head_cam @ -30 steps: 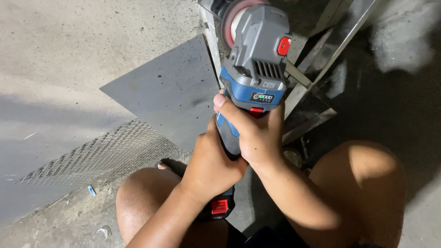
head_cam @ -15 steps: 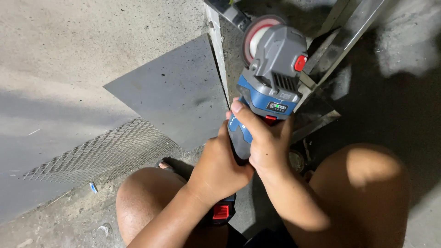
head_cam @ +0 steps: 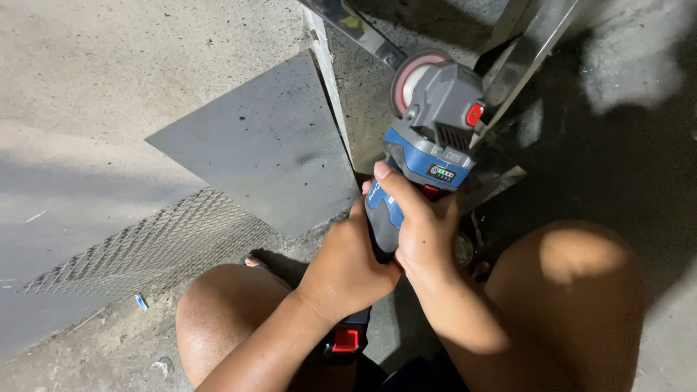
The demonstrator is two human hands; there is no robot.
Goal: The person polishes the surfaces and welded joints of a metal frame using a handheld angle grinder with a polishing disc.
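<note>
Gripped with both hands: a blue and grey grinder (head_cam: 428,156), held between the bare knees. Left hand (head_cam: 347,265) wrapped shut around the lower handle, just above the red-tabbed battery (head_cam: 346,341). Right hand (head_cam: 421,229) closed higher up on the body, thumb laid along the blue casing, fingers curled around the far side and mostly hidden. Beyond the fingertips, at the head of the tool, sat the reddish disc (head_cam: 410,76), close against the metal frame (head_cam: 523,43); whether touching it, cannot tell. Crossing just past the disc, a slanted metal bar (head_cam: 363,33), with another upright strip (head_cam: 330,87) to the left of the fingers. Farther left of the hands lay a flat dark metal sheet (head_cam: 254,145), and below it a strip of wire mesh (head_cam: 145,250) on the concrete floor (head_cam: 109,65). Near the left knee, a small blue scrap (head_cam: 141,301) on the floor.

Compared with a second earlier: tool sat lower and more to the right in view, with more of the bars above the disc showing. Same two-handed grip kept throughout, hands unshifted on the handle.
</note>
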